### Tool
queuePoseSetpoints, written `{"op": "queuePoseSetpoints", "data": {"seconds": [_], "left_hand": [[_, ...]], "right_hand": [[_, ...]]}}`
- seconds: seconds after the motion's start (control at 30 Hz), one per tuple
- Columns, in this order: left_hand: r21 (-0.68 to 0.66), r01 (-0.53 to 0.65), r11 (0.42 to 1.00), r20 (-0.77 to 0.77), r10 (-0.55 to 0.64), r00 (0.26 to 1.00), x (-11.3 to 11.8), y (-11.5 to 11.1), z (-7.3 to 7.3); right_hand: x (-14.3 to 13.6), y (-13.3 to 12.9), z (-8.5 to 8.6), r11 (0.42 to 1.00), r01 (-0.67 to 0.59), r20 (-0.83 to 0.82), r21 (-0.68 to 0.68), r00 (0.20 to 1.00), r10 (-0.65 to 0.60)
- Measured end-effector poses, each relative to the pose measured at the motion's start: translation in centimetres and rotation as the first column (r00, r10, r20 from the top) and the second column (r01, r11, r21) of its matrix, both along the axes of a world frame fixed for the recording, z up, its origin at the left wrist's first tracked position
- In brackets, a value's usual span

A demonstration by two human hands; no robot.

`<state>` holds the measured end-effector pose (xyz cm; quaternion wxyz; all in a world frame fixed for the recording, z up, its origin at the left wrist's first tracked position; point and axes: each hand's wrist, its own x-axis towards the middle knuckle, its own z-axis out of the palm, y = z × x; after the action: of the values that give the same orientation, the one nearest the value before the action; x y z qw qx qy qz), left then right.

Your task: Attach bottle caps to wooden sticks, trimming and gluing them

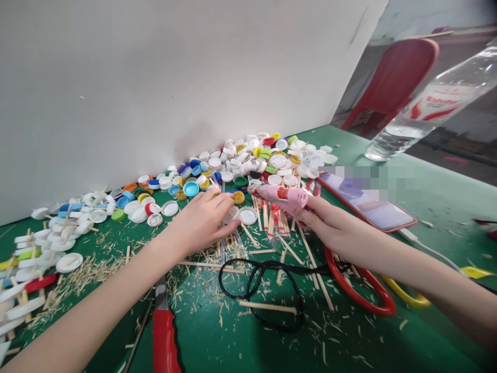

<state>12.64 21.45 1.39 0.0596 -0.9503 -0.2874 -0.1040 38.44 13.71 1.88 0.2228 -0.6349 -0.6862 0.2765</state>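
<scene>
Head view: at centre right, the right hand (320, 220) grips a pink glue gun (289, 197); at centre, the left hand (204, 217) curls by a clear cap (232, 215), whether pinching it I cannot tell. Far left, caps on sticks (31, 273) look done; upper centre, loose caps (275, 160) seem left.

glue gun (285, 195): 1 | phone (375, 211): 1 | water bottle (430, 106): 1 | chair (399, 72): 1 | caps (191, 188): dozens
</scene>
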Motion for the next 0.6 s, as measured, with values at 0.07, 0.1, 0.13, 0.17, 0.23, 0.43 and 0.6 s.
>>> {"op": "queuePoseSetpoints", "data": {"seconds": [0.07, 0.1, 0.13, 0.17, 0.23, 0.43, 0.6], "left_hand": [[0.017, 0.003, 1.000, 0.024, -0.004, 1.000, 0.0, -0.1, -0.1], [0.022, 0.007, 1.000, 0.036, -0.007, 0.999, 0.0, -0.2, -0.1], [0.025, 0.012, 1.000, 0.045, -0.013, 0.999, 0.0, -0.3, 0.0], [0.028, 0.022, 0.999, 0.053, -0.024, 0.998, 0.1, -0.4, 0.1], [0.024, 0.057, 0.998, 0.065, -0.058, 0.996, 0.2, -0.6, 0.3], [-0.071, 0.100, 0.992, 0.080, -0.094, 0.992, 1.0, -0.5, 0.8], [-0.137, 0.050, 0.989, 0.070, -0.040, 0.997, 1.5, -0.1, 0.9]], "right_hand": [[0.0, 0.0, -0.1, 1.000, -0.001, -0.002, 0.000, 1.000, 0.001], [0.0, -0.1, -0.1, 1.000, -0.001, -0.009, 0.009, 1.000, 0.001], [0.0, -0.1, -0.1, 1.000, 0.000, -0.019, 0.022, 1.000, 0.001], [-0.1, 0.0, 0.0, 0.999, 0.000, -0.031, 0.035, 1.000, 0.001], [-0.3, 0.0, 0.1, 0.998, 0.004, -0.055, 0.062, 0.998, -0.001], [-0.2, -0.1, 0.0, 0.996, 0.013, -0.081, 0.089, 0.997, -0.006], [0.1, -0.3, -0.5, 0.995, 0.038, -0.036, 0.096, 0.999, -0.035]]}}
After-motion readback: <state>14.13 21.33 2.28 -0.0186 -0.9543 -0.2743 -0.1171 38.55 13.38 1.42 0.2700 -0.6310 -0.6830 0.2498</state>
